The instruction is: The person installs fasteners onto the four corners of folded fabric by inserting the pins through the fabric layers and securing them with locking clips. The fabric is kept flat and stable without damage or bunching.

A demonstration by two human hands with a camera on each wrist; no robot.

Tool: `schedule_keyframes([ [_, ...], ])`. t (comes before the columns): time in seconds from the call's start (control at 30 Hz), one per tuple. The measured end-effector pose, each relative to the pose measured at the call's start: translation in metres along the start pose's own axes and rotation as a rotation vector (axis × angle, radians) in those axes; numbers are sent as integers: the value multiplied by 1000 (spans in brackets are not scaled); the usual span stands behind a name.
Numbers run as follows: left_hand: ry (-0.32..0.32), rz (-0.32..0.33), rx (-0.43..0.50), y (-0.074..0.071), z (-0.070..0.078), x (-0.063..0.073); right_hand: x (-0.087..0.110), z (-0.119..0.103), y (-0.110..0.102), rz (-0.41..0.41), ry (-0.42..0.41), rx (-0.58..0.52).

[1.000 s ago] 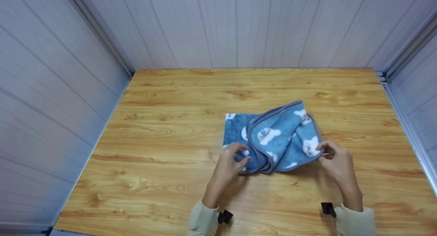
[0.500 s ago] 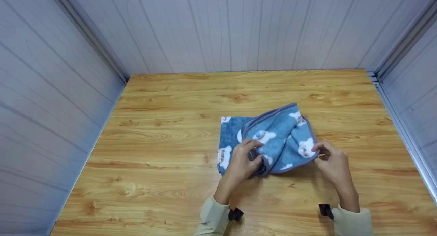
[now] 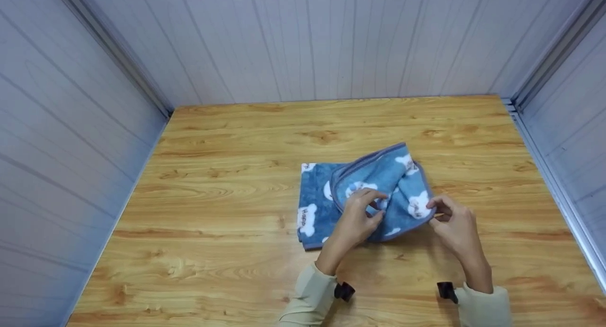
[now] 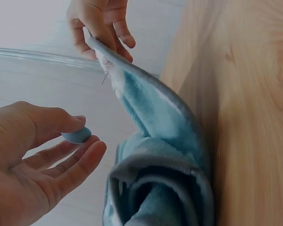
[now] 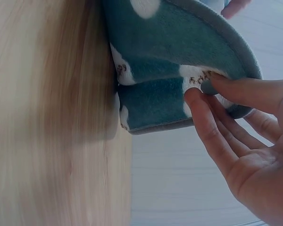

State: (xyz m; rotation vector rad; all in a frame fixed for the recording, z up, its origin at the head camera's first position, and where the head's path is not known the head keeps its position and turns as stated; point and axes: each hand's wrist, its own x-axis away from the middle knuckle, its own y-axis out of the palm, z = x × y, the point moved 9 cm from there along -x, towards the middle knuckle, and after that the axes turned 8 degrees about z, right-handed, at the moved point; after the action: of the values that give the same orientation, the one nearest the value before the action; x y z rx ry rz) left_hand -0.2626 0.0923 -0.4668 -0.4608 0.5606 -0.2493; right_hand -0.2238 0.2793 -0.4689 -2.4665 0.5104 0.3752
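Observation:
A fluffy blue blanket [image 3: 316, 194] with white bone-shaped prints and a grey-blue bound edge lies folded on the wooden table. My right hand [image 3: 457, 226] pinches its near right corner, lifted off the tabletop in the left wrist view. Over the blanket's middle hovers my left hand [image 3: 358, 219], thumb and fingers curled toward each other. In the left wrist view it pinches a small, smooth, rounded blue thing [image 4: 77, 135]; its kind cannot be told. Part of the blanket's near edge is hidden behind the left hand. A thin dark line shows by the raised edge.
The wood-grain table [image 3: 199, 213] spreads out around the blanket. Pale panelled walls stand at its back [image 3: 293, 43], left [image 3: 61, 128] and right [image 3: 573, 109]. Black mounts [image 3: 344, 291] sit at both cuffs.
My left hand has moved right, from the blanket's left part to over its middle. My right hand keeps its pinch on the corner. The head view has shifted slightly.

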Motion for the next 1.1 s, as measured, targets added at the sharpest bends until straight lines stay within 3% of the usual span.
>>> schedule_keyframes([
  [0.47, 6, -36, 6, 28, 2, -13, 0, -2, 4, 4, 0, -71],
  [0.7, -8, -69, -21, 36, 4, -17, -2, -25, 2, -11, -11, -70],
  [0.93, -12, -122, -25, 42, 6, -18, -3, -5, 9, -41, -27, -66],
  [1.1, -3, -133, -22, 45, 8, -17, -3, -5, 11, -33, -29, -67],
])
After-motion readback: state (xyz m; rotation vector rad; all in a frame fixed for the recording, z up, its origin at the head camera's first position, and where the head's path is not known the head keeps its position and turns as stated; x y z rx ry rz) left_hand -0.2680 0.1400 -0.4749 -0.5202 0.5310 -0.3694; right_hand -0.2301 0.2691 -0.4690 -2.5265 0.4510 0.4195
